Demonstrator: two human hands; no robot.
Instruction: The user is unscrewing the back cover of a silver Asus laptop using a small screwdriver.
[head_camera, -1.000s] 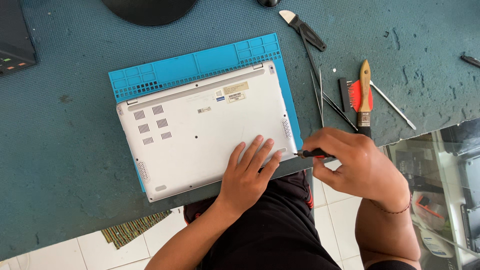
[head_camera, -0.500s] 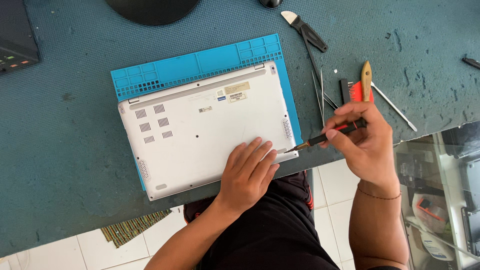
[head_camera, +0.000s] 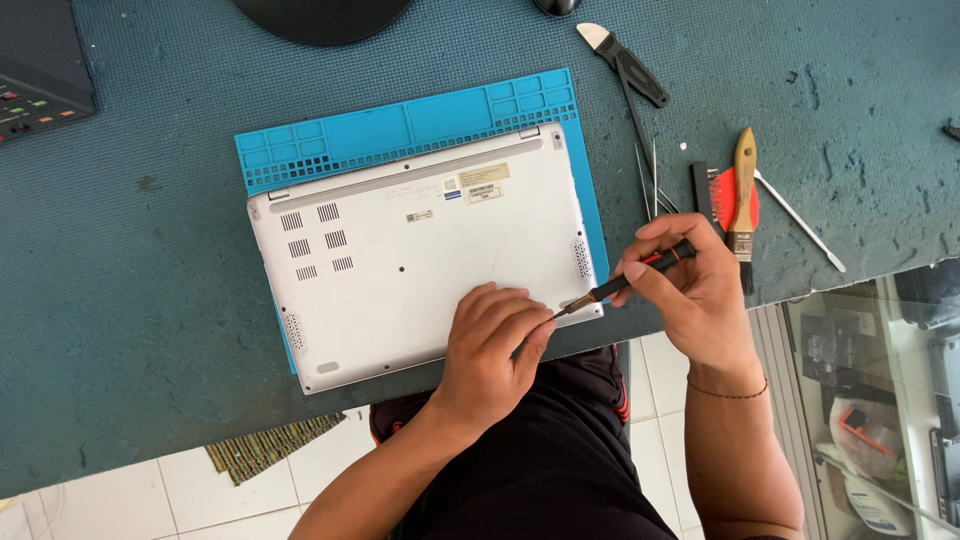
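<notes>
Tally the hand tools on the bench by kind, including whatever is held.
Screwdriver, in the right hand: 1
Paintbrush: 1
Black-handled pry tool: 1
Thin metal probes: 2, possibly more
Slim metal rod: 1
Total: 6

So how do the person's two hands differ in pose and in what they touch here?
The left hand lies flat, fingers spread, pressing on the upturned white laptop base; the right hand is raised, pinching a black-and-red screwdriver. The left hand grips nothing, while the right hand angles its tool's tip towards the laptop's near right corner. Both are bare.
</notes>
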